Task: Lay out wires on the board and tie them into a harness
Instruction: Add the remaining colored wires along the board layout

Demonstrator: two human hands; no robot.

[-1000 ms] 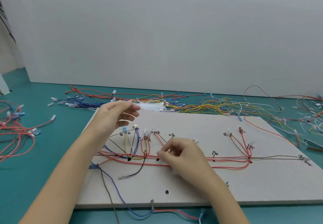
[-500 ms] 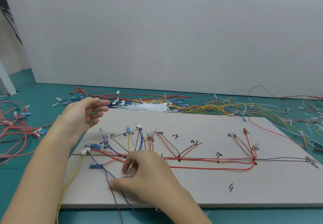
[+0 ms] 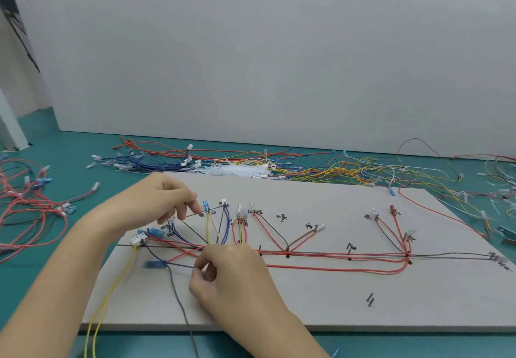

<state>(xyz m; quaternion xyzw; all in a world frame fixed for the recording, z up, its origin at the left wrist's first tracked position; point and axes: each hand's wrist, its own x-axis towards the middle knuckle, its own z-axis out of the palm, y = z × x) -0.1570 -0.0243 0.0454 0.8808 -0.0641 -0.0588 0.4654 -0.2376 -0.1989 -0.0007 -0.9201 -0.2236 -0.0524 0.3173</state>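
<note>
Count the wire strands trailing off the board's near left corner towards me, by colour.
Yellow strands: 2
Dark grey strand: 1
Total: 3

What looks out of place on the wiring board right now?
Two yellow wires and a gray wire trail off the board's near edge instead of following the drawn lines, and a blue connector lies loose below the main run.
</note>
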